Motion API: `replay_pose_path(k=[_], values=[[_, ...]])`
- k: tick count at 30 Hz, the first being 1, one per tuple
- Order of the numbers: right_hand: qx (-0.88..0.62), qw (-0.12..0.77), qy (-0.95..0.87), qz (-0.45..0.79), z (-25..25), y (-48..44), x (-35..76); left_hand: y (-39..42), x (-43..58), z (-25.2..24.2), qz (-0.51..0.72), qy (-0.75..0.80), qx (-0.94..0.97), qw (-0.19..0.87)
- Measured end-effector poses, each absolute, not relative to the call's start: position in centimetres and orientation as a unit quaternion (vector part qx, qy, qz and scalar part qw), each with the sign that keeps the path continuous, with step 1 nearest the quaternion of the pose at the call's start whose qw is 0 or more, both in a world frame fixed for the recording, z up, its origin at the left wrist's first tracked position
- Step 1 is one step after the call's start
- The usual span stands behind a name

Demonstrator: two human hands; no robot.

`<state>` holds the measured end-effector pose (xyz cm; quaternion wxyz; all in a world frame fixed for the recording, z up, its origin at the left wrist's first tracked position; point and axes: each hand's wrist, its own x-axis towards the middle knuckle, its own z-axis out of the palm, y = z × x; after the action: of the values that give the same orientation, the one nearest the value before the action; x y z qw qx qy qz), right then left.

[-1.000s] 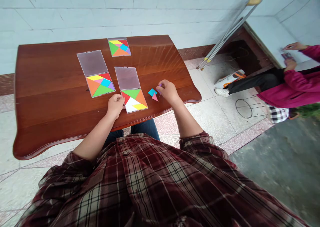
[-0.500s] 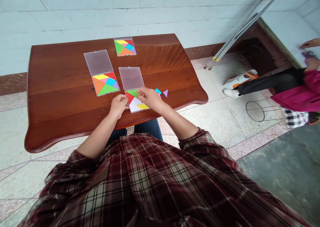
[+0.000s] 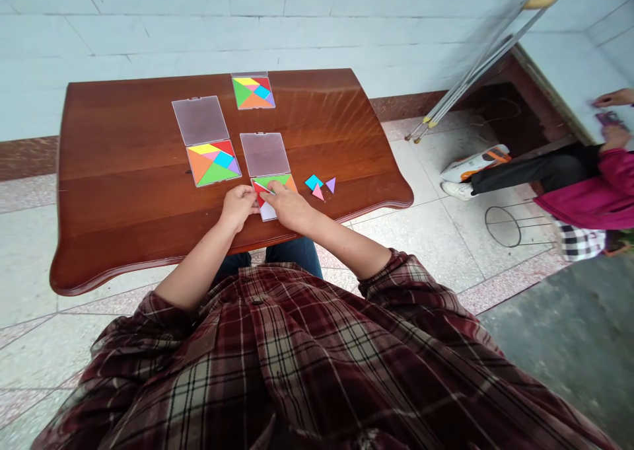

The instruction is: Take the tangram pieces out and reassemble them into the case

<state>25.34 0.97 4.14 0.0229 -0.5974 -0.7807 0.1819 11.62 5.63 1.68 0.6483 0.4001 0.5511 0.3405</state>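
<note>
The nearest tangram case (image 3: 269,218) lies on the table with its clear lid (image 3: 264,154) folded back away from me. In its tray I see a green triangle (image 3: 278,180), an orange piece (image 3: 292,184) and a red triangle (image 3: 261,189); a bare white part shows at the front. My left hand (image 3: 238,207) is closed at the tray's left edge, fingertips on it. My right hand (image 3: 292,210) reaches over the tray, thumb and forefinger apart, touching down around the red triangle. It covers the tray's right part. Beside it lie loose blue (image 3: 314,182), pink (image 3: 317,192) and purple (image 3: 331,185) pieces.
Two filled tangram sets, one at the left (image 3: 214,163) and one at the back (image 3: 253,93), lie on the brown table (image 3: 123,172). Crutches (image 3: 463,73) lean at the right. A seated person's leg (image 3: 520,174) and a wire-framed stool (image 3: 502,226) are beyond.
My right hand has moved slightly left and down onto the tray, uncovering the pink piece and the orange piece. The yellow piece is now out of sight. My left hand stays at the edge.
</note>
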Motion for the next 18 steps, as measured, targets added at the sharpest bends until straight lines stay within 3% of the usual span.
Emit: replay_pose_path(k=[11,18], values=[[-0.608,0.101,-0.748,0.246,4.7,1.4,26.9,5.7,11.9,1.7,0.345,0.552,0.396,0.648],[-0.61,0.032,-0.746,0.265,5.6,3.1,26.1,5.6,11.9,1.9,0.343,0.557,0.403,0.64]])
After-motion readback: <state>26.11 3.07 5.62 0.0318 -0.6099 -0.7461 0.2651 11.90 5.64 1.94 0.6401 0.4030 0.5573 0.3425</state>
